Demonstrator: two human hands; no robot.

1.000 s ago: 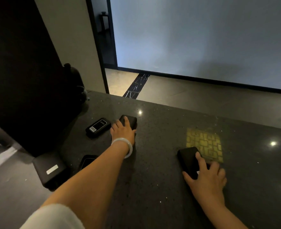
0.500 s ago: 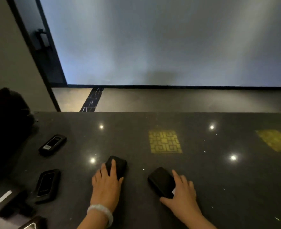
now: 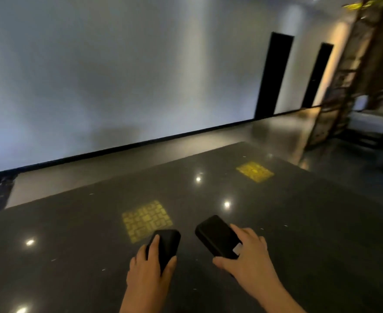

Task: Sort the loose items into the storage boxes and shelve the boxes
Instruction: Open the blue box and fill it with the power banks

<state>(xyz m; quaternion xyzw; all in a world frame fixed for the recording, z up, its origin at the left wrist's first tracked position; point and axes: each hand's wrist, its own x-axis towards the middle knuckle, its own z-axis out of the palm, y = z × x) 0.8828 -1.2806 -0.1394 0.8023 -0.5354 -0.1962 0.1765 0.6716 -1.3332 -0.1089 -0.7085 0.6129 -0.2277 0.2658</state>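
Head view: black cases point(image 3: 167, 243) under fingers point(image 3: 155, 245).

Dark polished stone counter point(image 3: 298, 233), two black box-like items point(image 3: 167, 245) point(image 3: 217, 236) lying on it side by side, apart

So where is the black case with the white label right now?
In the head view it lies right of centre on the dark counter, gripped by the right hand, just right of the other black case under the left hand.

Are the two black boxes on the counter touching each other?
Apart. The head view shows bare counter between the left black box and the right black box.
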